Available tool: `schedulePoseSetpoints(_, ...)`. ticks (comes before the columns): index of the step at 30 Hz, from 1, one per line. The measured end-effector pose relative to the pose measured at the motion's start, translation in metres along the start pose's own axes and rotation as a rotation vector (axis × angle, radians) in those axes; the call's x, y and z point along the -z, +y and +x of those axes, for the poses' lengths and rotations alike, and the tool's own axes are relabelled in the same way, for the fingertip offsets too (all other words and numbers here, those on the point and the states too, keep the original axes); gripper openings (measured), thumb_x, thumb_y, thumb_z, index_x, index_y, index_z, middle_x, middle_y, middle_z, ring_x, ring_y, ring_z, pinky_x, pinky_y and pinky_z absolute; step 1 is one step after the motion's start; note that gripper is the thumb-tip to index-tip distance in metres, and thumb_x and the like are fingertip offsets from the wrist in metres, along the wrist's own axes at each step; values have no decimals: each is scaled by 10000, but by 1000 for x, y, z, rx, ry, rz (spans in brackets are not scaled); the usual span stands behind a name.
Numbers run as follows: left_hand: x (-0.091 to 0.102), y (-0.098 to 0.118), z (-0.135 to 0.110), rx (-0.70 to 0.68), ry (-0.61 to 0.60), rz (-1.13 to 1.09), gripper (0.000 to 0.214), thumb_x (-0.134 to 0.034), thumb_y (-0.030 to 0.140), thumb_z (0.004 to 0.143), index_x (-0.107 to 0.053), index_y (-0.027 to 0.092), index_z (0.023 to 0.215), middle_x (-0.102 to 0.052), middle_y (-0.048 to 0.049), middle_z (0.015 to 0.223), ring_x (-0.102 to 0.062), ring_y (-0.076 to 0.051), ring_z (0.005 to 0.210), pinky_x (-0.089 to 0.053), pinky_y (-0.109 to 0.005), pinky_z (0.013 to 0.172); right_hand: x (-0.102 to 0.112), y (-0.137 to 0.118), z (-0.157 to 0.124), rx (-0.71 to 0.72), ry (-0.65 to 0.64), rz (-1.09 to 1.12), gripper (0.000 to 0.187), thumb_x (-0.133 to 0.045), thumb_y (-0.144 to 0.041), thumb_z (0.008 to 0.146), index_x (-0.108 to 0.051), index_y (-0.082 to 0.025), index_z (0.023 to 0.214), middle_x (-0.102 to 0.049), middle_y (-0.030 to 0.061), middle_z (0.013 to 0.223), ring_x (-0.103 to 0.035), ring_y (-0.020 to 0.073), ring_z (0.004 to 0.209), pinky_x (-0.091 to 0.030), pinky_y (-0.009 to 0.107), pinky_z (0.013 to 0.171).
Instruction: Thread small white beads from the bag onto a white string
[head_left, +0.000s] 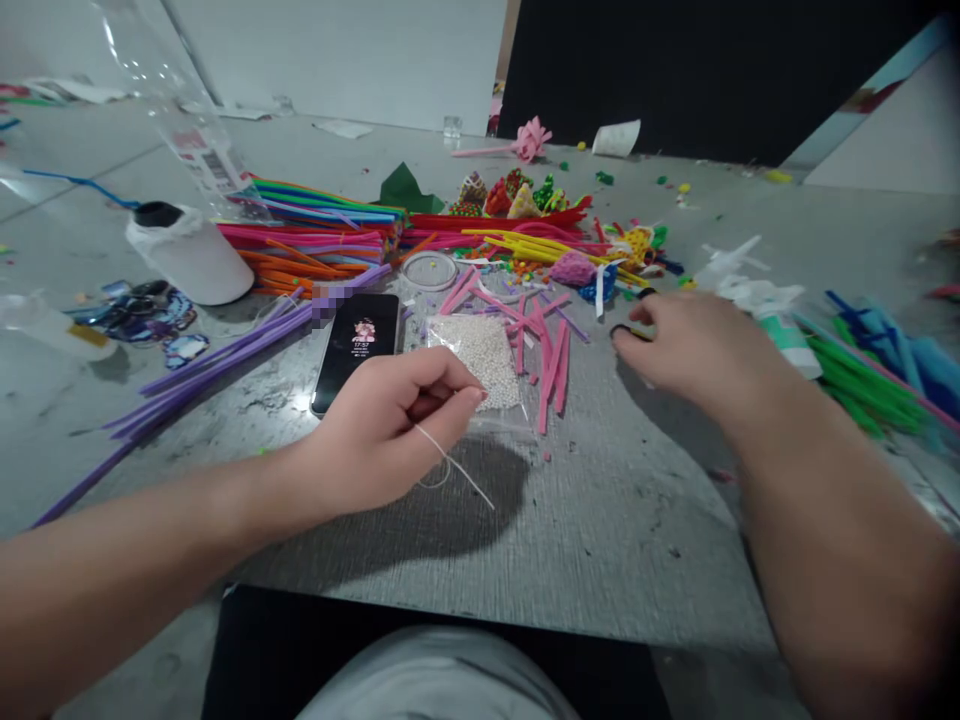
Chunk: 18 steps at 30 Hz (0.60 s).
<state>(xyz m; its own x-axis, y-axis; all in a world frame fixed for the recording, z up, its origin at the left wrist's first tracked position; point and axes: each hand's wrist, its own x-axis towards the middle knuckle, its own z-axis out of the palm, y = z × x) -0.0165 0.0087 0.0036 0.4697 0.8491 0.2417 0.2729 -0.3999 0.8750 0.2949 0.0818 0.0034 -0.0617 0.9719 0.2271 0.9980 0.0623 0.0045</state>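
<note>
My left hand is closed in a pinch on a thin white string, whose loose end hangs below the fingers. A clear bag of small white beads lies just beyond and partly behind this hand. Over the table to the right, my right hand has its thumb and forefinger apart. Small black curved pieces show at those two fingertips; I cannot make out what they are. Cut pink pipe cleaner strips are scattered between the bag and my right hand.
A phone and purple pipe cleaners lie left of the bag. Behind stand a white bottle and a clear plastic bottle. Coloured pipe cleaner bundles fill the back. Green stems and a white-green bottle are right.
</note>
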Motion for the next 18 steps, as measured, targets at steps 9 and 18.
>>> schedulePoseSetpoints(9, 2, 0, 3, 119, -15, -195, 109, -595, 162, 950, -621, 125, 851, -450, 73, 603, -344, -50, 505, -278, -169, 423, -14, 45, 21, -157, -228, -137, 677, -728, -548, 853, -610, -93, 1341, -694, 287, 1114, -641, 387, 992, -420, 445, 795)
schedulePoseSetpoints(18, 2, -5, 1, 94, -33, -282, 119, -621, 211, 976, -638, 154, 874, -459, 67, 562, -363, -67, 485, -293, -203, 431, -3, 68, 33, -286, -111, -66, 961, -803, -849, 486, -730, -94, 1076, -740, 208, 942, -413, 127, 545, -334, 375, 563)
